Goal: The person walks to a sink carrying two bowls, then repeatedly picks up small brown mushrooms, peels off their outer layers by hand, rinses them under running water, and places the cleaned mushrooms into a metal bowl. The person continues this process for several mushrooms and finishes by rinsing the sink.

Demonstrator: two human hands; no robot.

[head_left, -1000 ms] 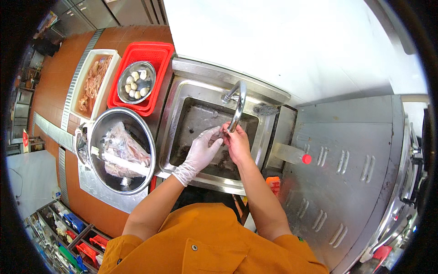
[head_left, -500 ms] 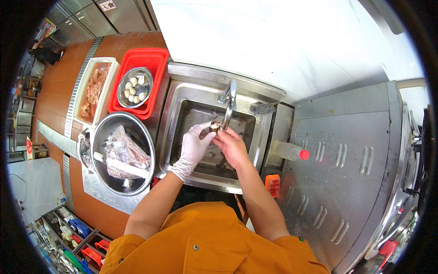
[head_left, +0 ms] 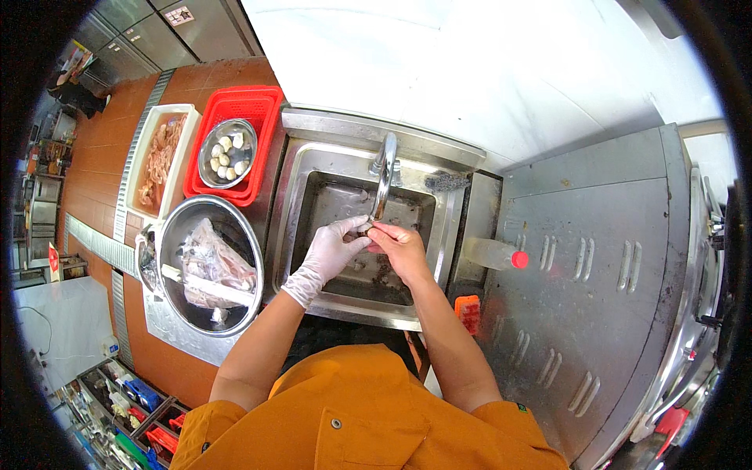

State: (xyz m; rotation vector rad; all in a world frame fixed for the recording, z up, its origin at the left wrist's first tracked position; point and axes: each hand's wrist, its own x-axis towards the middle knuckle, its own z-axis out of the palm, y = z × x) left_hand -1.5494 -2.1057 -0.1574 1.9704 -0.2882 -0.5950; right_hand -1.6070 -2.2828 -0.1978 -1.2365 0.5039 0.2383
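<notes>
My gloved left hand [head_left: 330, 249] and my bare right hand [head_left: 402, 251] meet over the metal sink [head_left: 448, 251], just below the curved faucet [head_left: 386, 168]. Between their fingertips they pinch a small, dark-and-pale roundish piece [head_left: 363, 229], mostly covered by the fingers; its kind cannot be made out. To the left, several whitish round pieces [head_left: 223, 160] lie in a small metal bowl [head_left: 205, 157], which rests in a red plastic basket [head_left: 272, 117]. Dark bits lie on the sink's bottom.
A large metal bowl [head_left: 258, 243] left of the sink holds a big pale raw piece [head_left: 211, 254]. Beyond is a white tub [head_left: 192, 129] of pinkish meat strips in liquid. On the right are a red-capped bottle [head_left: 489, 254], an orange-red brush [head_left: 468, 315] and a dark scrubber [head_left: 448, 182].
Both hands have shifted slightly down and left, and the fingers have closed further over the small piece, hiding more of it. The view has shifted a little.
</notes>
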